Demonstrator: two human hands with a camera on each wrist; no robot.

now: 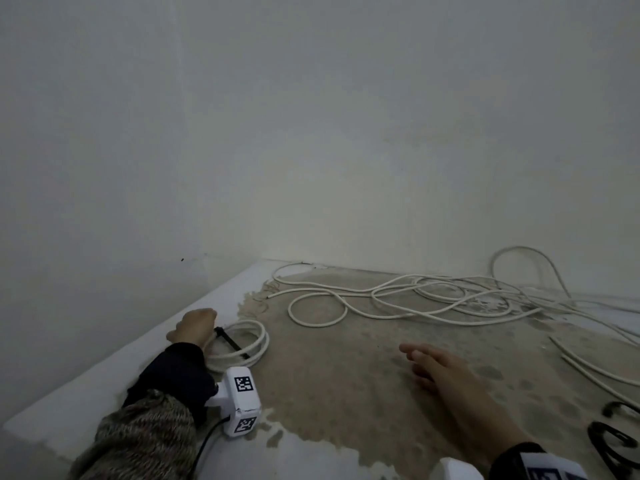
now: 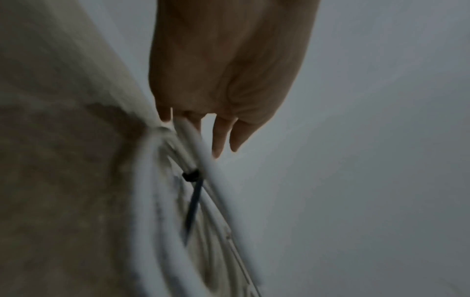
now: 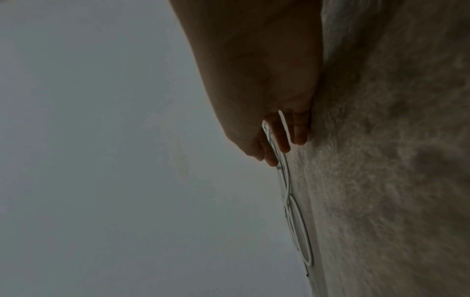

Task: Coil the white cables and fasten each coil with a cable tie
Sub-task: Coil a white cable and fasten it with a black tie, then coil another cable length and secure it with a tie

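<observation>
A small coil of white cable (image 1: 242,344), bound by a black cable tie (image 1: 228,341), lies at the table's left side. My left hand (image 1: 194,325) sits at the coil's left edge, knuckles up. In the left wrist view its fingers (image 2: 218,138) point down beside the blurred coil (image 2: 162,201); a strand runs out between the shorter, curled fingers, and the tie's head (image 2: 190,176) shows below. My right hand (image 1: 436,367) hovers open and flat over the table's middle and holds nothing. Loose white cable (image 1: 398,296) sprawls in loops beyond it, also visible as loops of cable (image 3: 297,227) past its fingertips (image 3: 284,147).
The table (image 1: 329,403) is white with a large worn brown patch and stands in a corner of grey walls. More cable strands (image 1: 595,368) run off the right edge. Black cable ties (image 1: 610,407) lie at the near right. A white camera unit (image 1: 242,400) is strapped to my left wrist.
</observation>
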